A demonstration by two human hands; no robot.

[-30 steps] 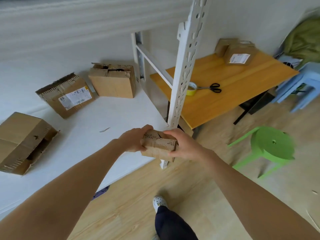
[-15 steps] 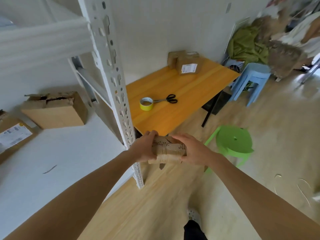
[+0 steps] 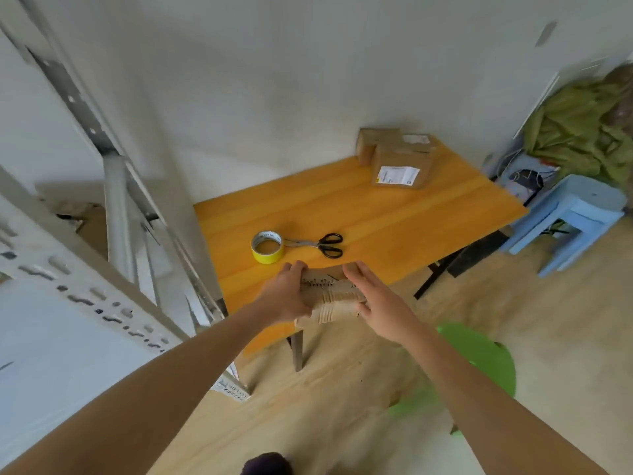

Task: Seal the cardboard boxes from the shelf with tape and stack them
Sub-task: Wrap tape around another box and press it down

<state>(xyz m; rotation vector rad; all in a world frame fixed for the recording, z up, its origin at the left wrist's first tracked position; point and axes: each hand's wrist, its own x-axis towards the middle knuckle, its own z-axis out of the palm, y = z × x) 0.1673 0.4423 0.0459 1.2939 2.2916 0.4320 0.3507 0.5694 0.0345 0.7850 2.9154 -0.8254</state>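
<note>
One white metal shelf [image 3: 114, 214] stands on the left, blurred. One orange table [image 3: 394, 214] stands right of it, against the far wall. There are two stools on the right: a green stool [image 3: 486, 365] near and a blue stool [image 3: 579, 207] farther away. Two sealed boxes [image 3: 400, 166] sit touching each other at the far right corner of the table.

One small cardboard box [image 3: 334, 296] is held in the air over the near edge of the table, between both hands. One yellow tape roll [image 3: 267, 247] lies on the table just beyond it, and one pair of scissors [image 3: 320, 244] lies right of the roll, its blades touching the roll.

Both arms reach forward. The left hand [image 3: 286, 296] grips the box's left end with curled fingers. The right hand [image 3: 380, 303] lies flat against the right end, its fingers straight.
</note>
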